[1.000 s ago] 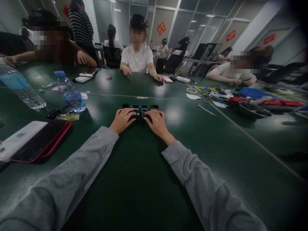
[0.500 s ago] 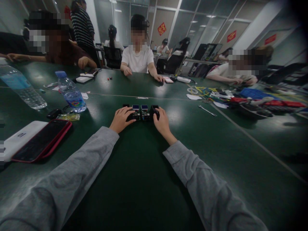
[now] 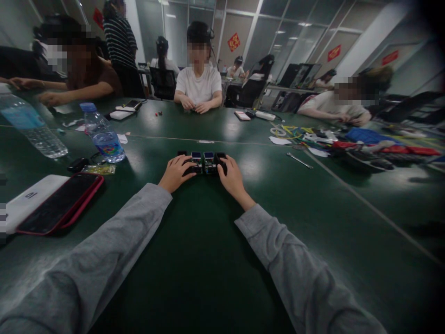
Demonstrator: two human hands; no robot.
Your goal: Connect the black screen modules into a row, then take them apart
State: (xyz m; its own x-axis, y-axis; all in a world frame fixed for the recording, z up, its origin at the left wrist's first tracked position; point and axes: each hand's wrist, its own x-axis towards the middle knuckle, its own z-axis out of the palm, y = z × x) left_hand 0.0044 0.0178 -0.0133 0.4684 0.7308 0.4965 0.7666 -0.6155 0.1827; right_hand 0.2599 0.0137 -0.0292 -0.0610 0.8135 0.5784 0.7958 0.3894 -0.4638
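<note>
A short row of small black electronic modules stands on the dark green table, straight in front of me. Two of them, a left screen module and a right screen module, have little screens on top and circuit parts below. My left hand curls around the dark module at the row's left end, thumb in front, hiding most of it. At the right end, my right hand grips a black box-shaped module between thumb and fingers. It touches the screen module beside it, as far as I can see.
At left stand two water bottles, a large one and a smaller one, near a phone on a white box. A wrench and tangled cables lie right. Across the table a person handles something small.
My right hand has shifted slightly left with the black box-shaped module, closing the gap to the screen module. My left hand stays put. The person opposite has brought both hands together.
</note>
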